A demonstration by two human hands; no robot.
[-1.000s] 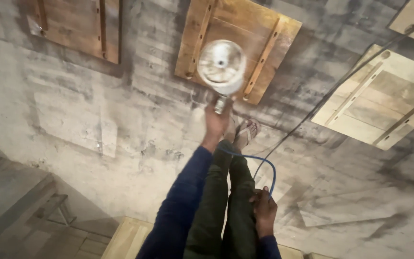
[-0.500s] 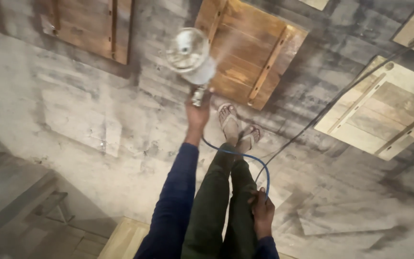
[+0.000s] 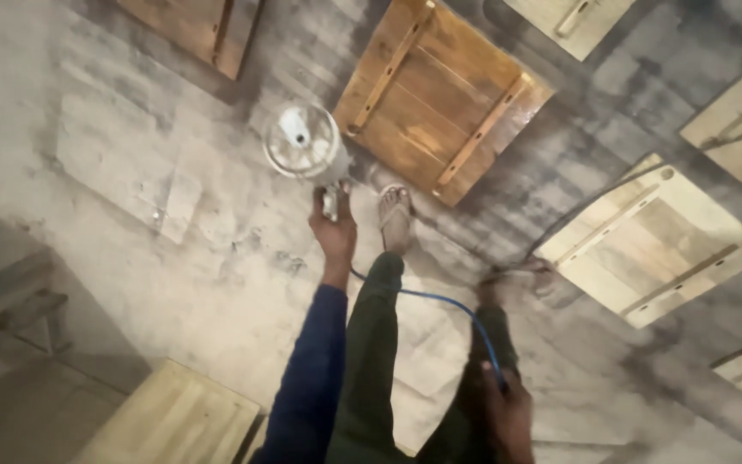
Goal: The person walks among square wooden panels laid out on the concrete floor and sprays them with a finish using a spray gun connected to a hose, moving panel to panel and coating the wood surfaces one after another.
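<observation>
while we look down past our legs, our left hand (image 3: 334, 230) is clenched on the grip of a spray gun (image 3: 307, 148), its round metal cup tilted over the concrete floor (image 3: 130, 189) just beside a dark stained wooden panel (image 3: 440, 94). our right hand (image 3: 506, 404) grasps the blue hose (image 3: 448, 302) by our thigh. paler panels (image 3: 654, 245) lie nearby.
</observation>
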